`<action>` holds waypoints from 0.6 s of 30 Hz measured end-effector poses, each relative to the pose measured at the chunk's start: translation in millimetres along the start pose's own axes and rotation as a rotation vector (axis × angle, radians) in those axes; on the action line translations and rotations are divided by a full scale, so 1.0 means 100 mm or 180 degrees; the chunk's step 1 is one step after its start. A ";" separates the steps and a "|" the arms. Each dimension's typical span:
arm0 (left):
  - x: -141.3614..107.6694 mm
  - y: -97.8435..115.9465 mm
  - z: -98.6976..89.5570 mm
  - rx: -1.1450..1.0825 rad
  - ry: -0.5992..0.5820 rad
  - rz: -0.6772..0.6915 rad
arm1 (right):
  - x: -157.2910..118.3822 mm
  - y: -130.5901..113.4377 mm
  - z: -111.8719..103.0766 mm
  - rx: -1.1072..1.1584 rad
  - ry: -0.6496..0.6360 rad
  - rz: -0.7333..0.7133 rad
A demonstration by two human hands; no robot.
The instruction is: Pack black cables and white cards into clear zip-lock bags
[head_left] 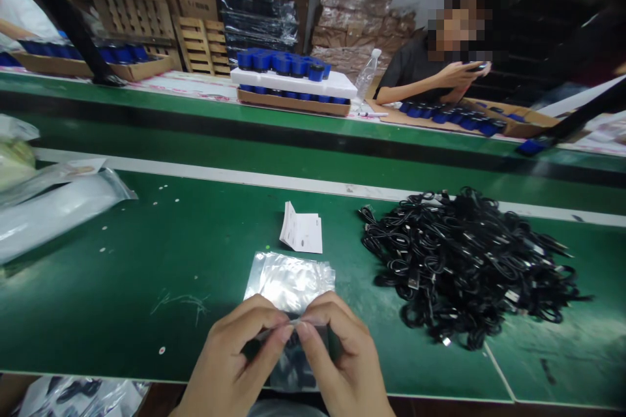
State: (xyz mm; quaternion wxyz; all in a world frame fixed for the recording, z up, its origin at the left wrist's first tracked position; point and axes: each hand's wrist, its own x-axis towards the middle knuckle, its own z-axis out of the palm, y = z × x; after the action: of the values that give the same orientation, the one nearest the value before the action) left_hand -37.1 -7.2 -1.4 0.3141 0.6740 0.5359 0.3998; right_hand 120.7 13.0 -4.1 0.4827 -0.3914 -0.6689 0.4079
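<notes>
- Plastic bag holding something dark, at the desk's front edge; probably light, limp and slippery, best held by its top edge
- Left hand and right hand both pinching that edge
- Silvery bags just behind
- Black cables heaped right; leaflet beyond

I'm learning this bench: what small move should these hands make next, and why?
Probably pinch along the top edge of the clear plastic bag to close it: the left hand and right hand both hold that edge, and a black cable already lies inside.
</notes>
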 end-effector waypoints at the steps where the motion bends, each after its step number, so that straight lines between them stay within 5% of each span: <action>1: -0.01 0.00 0.00 0.0023 0.0006 0.0038 | -0.01 0.00 0.01 0.0025 0.0015 -0.0039; 7: -0.02 0.02 0.02 0.0137 0.0260 0.0207 | -0.02 0.05 0.05 -0.0093 0.0094 -0.0203; 12: 0.01 -0.03 -0.10 0.0079 0.0057 -0.0166 | 0.00 0.05 -0.01 0.0008 -0.0113 0.0130; 18: -0.02 -0.04 -0.08 -0.0179 0.0341 -0.0528 | -0.03 0.01 0.00 0.0011 0.0085 0.0069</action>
State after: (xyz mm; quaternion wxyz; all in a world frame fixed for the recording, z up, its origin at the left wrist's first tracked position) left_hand -46.9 -8.6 -1.6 0.3359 0.5959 0.5945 0.4227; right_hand 121.4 10.9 -5.9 0.4878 -0.4033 -0.6574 0.4089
